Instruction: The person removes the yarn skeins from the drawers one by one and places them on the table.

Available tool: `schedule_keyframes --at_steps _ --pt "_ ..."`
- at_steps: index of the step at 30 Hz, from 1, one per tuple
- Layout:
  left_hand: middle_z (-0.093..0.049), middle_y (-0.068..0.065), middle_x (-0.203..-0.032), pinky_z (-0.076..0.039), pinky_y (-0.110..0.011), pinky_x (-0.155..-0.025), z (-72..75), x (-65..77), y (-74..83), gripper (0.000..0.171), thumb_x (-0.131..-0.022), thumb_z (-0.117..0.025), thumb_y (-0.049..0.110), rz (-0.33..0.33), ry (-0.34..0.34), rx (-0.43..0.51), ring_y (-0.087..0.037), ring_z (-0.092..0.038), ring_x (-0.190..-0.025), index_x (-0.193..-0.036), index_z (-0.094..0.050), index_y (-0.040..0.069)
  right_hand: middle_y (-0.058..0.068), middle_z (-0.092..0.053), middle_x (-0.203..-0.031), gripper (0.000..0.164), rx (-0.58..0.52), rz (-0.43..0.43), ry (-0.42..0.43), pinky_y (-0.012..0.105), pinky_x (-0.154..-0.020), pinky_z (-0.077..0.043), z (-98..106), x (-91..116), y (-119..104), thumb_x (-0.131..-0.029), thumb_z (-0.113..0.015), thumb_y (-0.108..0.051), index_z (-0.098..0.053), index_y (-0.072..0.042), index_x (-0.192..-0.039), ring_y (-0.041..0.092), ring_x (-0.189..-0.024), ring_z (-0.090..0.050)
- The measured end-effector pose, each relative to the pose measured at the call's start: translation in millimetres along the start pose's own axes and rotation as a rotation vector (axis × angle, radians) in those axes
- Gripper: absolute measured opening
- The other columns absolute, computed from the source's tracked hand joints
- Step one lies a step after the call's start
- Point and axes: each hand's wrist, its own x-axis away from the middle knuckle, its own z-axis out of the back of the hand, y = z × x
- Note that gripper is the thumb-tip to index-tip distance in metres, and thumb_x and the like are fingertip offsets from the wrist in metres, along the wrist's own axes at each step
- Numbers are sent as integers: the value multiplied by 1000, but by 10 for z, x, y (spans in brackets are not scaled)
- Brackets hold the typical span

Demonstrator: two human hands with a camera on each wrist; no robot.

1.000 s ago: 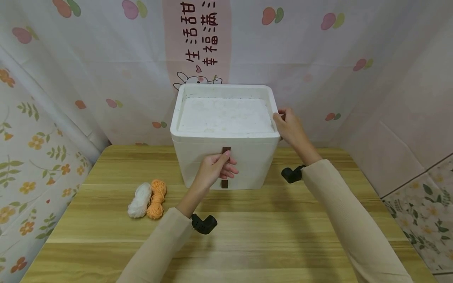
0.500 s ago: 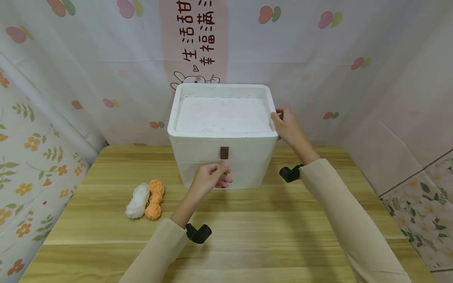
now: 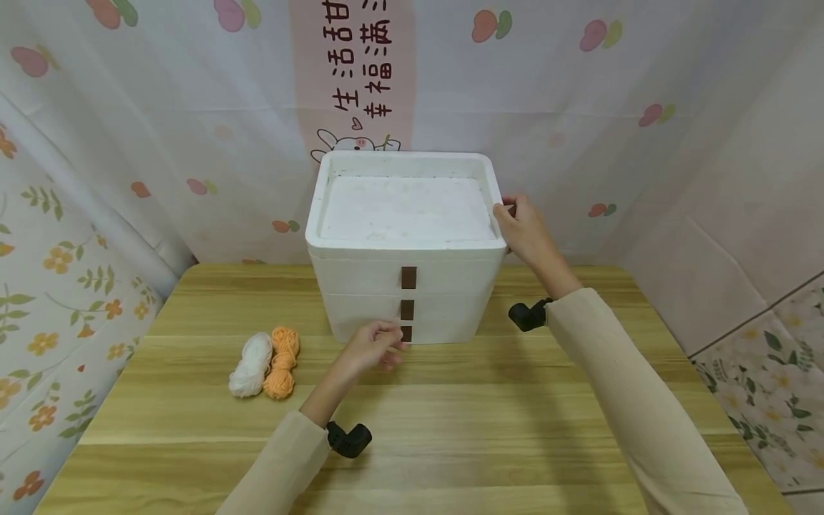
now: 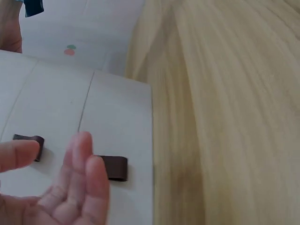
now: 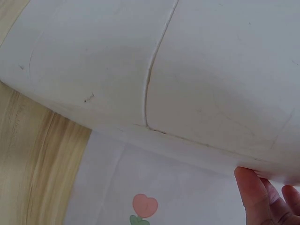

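A white drawer box with a recessed top stands at the back of the table. Down its front run three brown pull tabs, the upper, the middle and the lower. My left hand is in front of the lower tab, its fingers extended and holding nothing. The left wrist view shows the fingers partly covering the lower tab, the thumb overlapping another tab. My right hand grips the box's right upper edge; its fingertips touch the side in the right wrist view.
A white yarn skein and an orange yarn skein lie side by side on the wooden table, left of the box. A patterned curtain hangs directly behind the box.
My left hand has moved down the box front from the upper tab, past the middle one, to the lower tab. The right hand stays on the box edge.
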Motion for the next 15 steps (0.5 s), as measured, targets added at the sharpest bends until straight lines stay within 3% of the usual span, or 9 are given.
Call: schedule_keyframes --at_steps 7,11,15 --pt "-63 -21 -115 -55 -33 -80 -22 -54 -39 43 -97 -48 21 -21 -109 153 -27 -67 -94 -132 -42 -4 20 -50 -119 53 2 -5 -3 23 -56 -51 -2 0 -9 -98 -33 -34 -32 2 -137 27 -91 -54" --pt "-64 -16 -111 -53 -38 -86 -58 -62 -4 41 -97 -48 23 -23 -108 247 -21 -67 -90 -128 -44 -5 20 -49 -120 53 -1 -9 -3 22 -56 -51 -5 5 -8 -98 -32 -34 -31 2 -137 27 -90 -54" --pt "-66 -10 -99 -55 -36 -81 -109 -74 24 41 -97 -50 26 -33 -59 258 -11 -66 -77 -121 -48 -6 20 -49 -120 54 -5 -10 -1 22 -56 -51 -6 5 -5 -98 -32 -34 -31 2 -137 27 -91 -54"
